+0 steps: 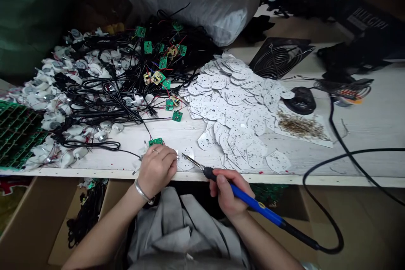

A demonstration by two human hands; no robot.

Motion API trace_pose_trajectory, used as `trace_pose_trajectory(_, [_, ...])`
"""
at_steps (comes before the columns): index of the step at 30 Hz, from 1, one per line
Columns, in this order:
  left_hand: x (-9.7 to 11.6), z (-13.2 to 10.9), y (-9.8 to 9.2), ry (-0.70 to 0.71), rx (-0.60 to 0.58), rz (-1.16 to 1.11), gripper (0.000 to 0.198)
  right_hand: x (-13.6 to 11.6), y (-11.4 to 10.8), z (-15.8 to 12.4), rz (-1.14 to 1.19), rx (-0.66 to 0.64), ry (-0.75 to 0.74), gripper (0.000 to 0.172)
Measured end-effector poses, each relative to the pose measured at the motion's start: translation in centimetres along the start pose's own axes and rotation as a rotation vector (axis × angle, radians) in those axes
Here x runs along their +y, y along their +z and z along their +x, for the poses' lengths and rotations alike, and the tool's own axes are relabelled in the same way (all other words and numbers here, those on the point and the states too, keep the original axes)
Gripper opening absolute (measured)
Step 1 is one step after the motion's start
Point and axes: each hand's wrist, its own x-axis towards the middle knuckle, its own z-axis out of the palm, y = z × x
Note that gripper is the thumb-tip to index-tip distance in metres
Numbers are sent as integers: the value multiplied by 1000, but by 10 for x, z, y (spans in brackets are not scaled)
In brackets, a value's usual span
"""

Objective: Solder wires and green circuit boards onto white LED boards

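Note:
My right hand (232, 192) grips a blue soldering iron (255, 204), its metal tip pointing left over a white round circuit board (187, 161) near the bench's front edge. At that board's left side is my left hand (158, 163), fingers bent together and pressed down; what they pinch is hidden. A green circuit board (155, 141) shows just behind the left knuckles. From the left, a black cable (126, 150) runs toward this hand.
White boards (234, 105) lie piled in the middle. Leftward are heaped black cables (104, 93), white parts (53, 93) and green boards. A fan (278, 59), a black solder-like coil (300, 100) and brown clippings (300, 125) lie right. The iron's cord (332, 223) loops at right.

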Motion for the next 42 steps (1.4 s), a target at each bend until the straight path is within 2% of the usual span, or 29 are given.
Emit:
trace_pose_trajectory(11, [1,-3,-2,10,-10,-4,13,-14,-1,11,-90,-126,52,20])
trace_pose_trajectory(16, [1,-4,0,-1,2,-6,13,-27,4,8,-189,-53,113,23])
trace_pose_trajectory(24, [1,-5,1,8,38,-1,11,-29,6,10,-281,-100,81,24])
trace_pose_trajectory(27, [1,-5,1,3,32,1,12,-32,4,13,-279,-102,76,23])
trace_pose_trajectory(33, [2,-5,1,-5,32,-5,14,-41,5,14,-227,-24,129,21])
trace_pose_trajectory(35, [2,-5,1,-5,30,-5,14,-37,6,14,-222,-22,108,21])
trace_pose_trajectory(40, [2,-5,0,-12,3,22,16,-18,9,13,-119,26,-65,17])
trace_pose_trajectory(42, [2,-6,0,-8,-6,43,16,-13,10,12,-103,15,-70,15])
